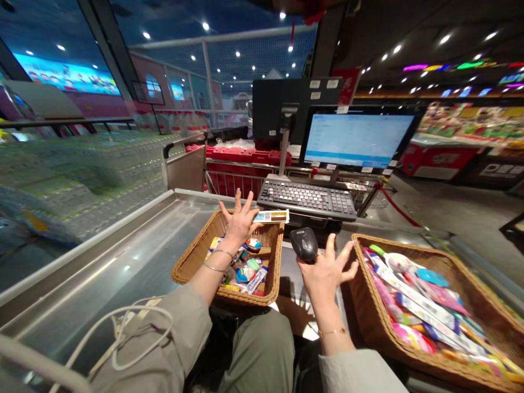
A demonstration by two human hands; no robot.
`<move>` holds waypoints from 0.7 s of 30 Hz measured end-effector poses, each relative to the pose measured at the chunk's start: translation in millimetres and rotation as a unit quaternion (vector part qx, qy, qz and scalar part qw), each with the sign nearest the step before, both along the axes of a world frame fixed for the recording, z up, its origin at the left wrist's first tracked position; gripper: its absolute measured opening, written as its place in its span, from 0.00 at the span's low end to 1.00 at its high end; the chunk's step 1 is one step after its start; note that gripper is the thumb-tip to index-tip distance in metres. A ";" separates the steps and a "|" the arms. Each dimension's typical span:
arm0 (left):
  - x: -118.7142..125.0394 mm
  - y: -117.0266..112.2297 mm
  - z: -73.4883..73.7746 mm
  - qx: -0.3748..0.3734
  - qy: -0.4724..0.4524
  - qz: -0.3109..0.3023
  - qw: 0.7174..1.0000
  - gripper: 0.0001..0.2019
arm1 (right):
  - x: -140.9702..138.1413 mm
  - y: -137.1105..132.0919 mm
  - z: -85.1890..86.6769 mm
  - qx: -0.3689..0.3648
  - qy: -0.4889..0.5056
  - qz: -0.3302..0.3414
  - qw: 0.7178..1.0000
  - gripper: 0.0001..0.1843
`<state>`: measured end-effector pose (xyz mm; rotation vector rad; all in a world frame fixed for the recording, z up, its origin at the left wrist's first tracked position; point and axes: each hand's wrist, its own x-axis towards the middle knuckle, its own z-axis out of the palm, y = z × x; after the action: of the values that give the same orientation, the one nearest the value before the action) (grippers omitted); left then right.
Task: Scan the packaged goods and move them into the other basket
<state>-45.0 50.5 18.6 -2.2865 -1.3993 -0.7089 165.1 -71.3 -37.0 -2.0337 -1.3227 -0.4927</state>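
My left hand (238, 222) is above the far part of a wicker basket (280, 262), its other fingers spread while thumb and forefinger pinch a slim flat packet (272, 216) printed with a barcode. Below it in that basket lie small wrapped sweets (245, 273) in several colours. To the right, my right hand (324, 275) grips a black handheld barcode scanner (304, 244) at its thumb side, the other fingers stretched out. The scanner's head faces up and away; its handle is mostly hidden by the hand.
A second wicker basket (356, 284) with colourful packets (429, 300) stands at the right. Behind the hands are a keyboard (309, 196) and a lit monitor (356, 136). The metal counter (123, 273) has a raised edge. A white cable (143, 308) loops over my left sleeve.
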 end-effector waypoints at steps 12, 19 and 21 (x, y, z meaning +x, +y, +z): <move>57.6 -5.9 -2.7 0.049 -0.036 -0.046 0.997 0.17 | 8.7 -6.2 10.7 0.070 -0.005 -0.019 0.997 0.19; 90.3 -17.4 -5.1 0.047 -0.036 -0.066 0.996 0.18 | 10.8 -10.6 18.2 0.072 0.006 -0.022 0.997 0.19; 95.9 -18.3 -6.7 0.045 -0.033 -0.069 0.996 0.18 | 12.0 -11.8 18.5 0.065 0.009 -0.021 0.998 0.18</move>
<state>50.9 32.2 11.9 -2.3251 -1.2192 -0.8792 177.1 -83.1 -18.5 -1.9579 -1.2071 -0.5625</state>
